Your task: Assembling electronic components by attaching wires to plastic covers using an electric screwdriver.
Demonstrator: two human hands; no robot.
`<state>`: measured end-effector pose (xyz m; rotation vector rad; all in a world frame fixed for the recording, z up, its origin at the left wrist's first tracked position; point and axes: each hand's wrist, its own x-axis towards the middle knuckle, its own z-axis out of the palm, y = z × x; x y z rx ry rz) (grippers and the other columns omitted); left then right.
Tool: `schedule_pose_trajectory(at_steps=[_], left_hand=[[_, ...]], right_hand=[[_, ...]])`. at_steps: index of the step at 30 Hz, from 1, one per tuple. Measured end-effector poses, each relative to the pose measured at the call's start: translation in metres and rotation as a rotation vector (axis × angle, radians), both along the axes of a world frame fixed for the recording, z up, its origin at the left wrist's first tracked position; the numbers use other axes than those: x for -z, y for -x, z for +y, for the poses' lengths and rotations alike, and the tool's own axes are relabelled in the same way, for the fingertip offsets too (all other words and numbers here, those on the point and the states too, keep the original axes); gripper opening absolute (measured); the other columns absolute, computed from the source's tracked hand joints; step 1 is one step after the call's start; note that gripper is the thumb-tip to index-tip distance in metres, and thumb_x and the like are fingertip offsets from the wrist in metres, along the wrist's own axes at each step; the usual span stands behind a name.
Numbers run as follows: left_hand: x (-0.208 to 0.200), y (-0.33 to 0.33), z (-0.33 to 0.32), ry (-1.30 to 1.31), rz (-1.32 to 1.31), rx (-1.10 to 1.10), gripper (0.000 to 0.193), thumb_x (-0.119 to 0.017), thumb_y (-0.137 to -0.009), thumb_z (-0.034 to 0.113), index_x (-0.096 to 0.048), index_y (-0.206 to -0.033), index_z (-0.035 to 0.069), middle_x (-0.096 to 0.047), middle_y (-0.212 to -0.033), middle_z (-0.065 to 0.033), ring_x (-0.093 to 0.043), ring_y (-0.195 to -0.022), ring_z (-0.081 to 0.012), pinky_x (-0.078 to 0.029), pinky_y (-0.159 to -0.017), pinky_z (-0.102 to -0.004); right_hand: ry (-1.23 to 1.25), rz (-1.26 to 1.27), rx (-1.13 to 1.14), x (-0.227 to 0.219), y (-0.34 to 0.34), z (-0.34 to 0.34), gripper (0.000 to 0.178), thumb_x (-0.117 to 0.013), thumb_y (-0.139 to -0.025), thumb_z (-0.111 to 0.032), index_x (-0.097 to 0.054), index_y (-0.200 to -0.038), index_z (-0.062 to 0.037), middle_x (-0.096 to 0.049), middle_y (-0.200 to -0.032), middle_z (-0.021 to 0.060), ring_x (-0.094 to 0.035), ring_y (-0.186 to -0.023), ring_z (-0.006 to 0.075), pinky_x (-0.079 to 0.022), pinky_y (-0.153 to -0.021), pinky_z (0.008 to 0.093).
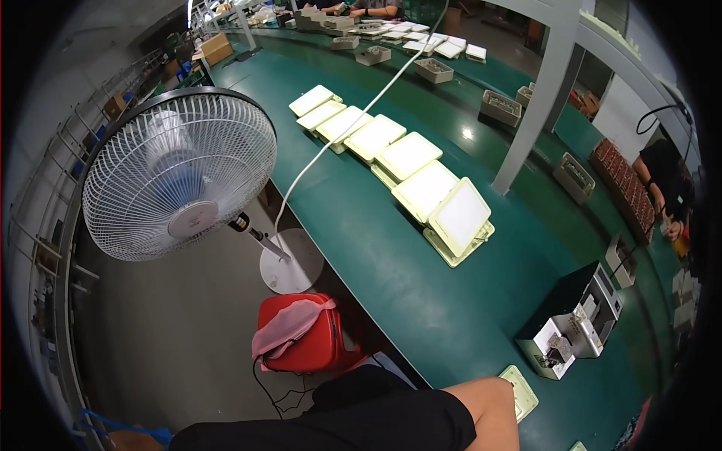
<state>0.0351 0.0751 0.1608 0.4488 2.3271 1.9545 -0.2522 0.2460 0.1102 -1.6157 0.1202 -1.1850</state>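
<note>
Neither of my hands is in the picture. One bare arm point(489, 410) of mine, below a black sleeve point(406, 421), bends at the lower right, and its forearm runs out past the bottom edge. Right beside that arm lies a pale yellow-green plastic housing point(525, 398), partly hidden by it. A black and silver machine point(575, 323) with an opened front stands on the green table point(398, 278) beyond the housing. Farther up the table, flat rectangular panels point(425, 190) with white faces overlap in a row. The nearest panel point(460, 216) leans tilted on a pale base.
A large standing fan point(180, 177) is left of the table, its white cord point(323, 146) crossing over the table. A red bag-like object point(301, 342) with pink cloth is below. Grey bins point(500, 109) line the far side. A grey post point(538, 113) rises there; a co-worker point(665, 184) is at right.
</note>
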Motion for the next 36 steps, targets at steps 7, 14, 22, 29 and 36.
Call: schedule_pose_trajectory(at_steps=[7, 14, 22, 29, 36], left_hand=[[0.003, 0.019, 0.003, -0.097, 0.052, -0.084, 0.031, -0.065, -0.099, 0.027, -0.046, -0.116, 0.009, -0.048, -0.117, -0.0217, -0.052, -0.103, -0.0365, -0.044, -0.088, -0.0439], [0.008, 0.031, 0.009, -0.230, 0.116, -0.147, 0.023, -0.065, -0.097, 0.024, -0.052, -0.105, 0.006, -0.053, -0.105, -0.0225, -0.055, -0.093, -0.0383, -0.046, -0.081, -0.0450], [0.006, 0.047, 0.028, -0.437, 0.163, -0.103, 0.019, -0.065, -0.096, 0.020, -0.058, -0.093, 0.003, -0.058, -0.091, -0.0234, -0.058, -0.081, -0.0403, -0.048, -0.073, -0.0462], [-0.008, 0.066, 0.060, -0.676, 0.214, 0.029, 0.021, -0.065, -0.094, 0.017, -0.064, -0.082, 0.000, -0.063, -0.079, -0.0242, -0.061, -0.071, -0.0420, -0.049, -0.066, -0.0473], [0.059, 0.061, -0.010, 0.281, 0.287, 0.019, 0.018, -0.066, -0.090, 0.018, -0.065, -0.081, 0.003, -0.070, -0.085, -0.0133, -0.072, -0.082, -0.0332, -0.059, -0.071, -0.0448]], right_hand=[[-0.019, -0.091, 0.105, 0.013, -0.008, 0.002, 0.039, -0.057, -0.108, -0.031, -0.051, -0.134, -0.0026, -0.068, -0.101, 0.0262, -0.072, -0.078, 0.0402, -0.062, -0.072, 0.0529], [-0.107, -0.146, 0.553, 0.006, -0.049, 0.015, 0.044, -0.078, -0.098, -0.029, -0.058, -0.128, -0.0039, -0.068, -0.095, 0.0198, -0.067, -0.066, 0.0340, -0.059, -0.065, 0.0465], [-0.135, -0.065, 0.569, -0.024, -0.040, -0.027, 0.044, -0.082, -0.096, -0.032, -0.060, -0.120, -0.0031, -0.068, -0.080, 0.0137, -0.061, -0.057, 0.0284, -0.055, -0.060, 0.0409], [0.033, -0.175, 0.982, -0.012, -0.053, -0.046, 0.038, -0.077, -0.096, -0.027, -0.048, -0.104, -0.0052, -0.061, -0.059, 0.0087, -0.054, -0.041, 0.0167, -0.049, -0.041, 0.0287], [0.012, -0.121, 1.247, -0.020, -0.059, -0.102, 0.044, -0.078, -0.098, -0.034, -0.046, -0.112, -0.0062, -0.059, -0.070, 0.0082, -0.053, -0.053, 0.0180, -0.047, -0.051, 0.0339]])
